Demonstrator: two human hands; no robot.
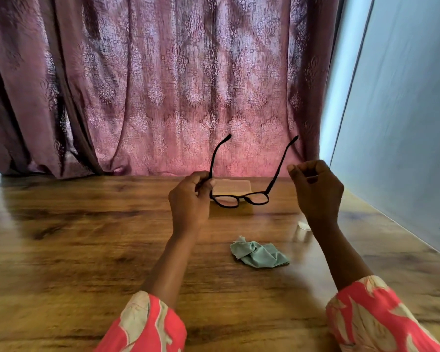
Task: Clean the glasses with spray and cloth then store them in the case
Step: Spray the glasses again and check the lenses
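Head view shows the left hand (191,196) gripping the black glasses (241,198) by one temple, long axis left-right, while the right hand (315,189), curled and empty, is just right of the other temple.

A wide brown wooden table (74,224) with a dark grain and a glossy finish filled the lower part of the view. Behind its far edge hung a mauve-pink curtain (163,85) of woven fabric with a pale damask pattern, falling in deep folds down to the table. Along the right edge of the table stood a plain pale blue wall (404,123), smooth, with a few small dark marks low down.
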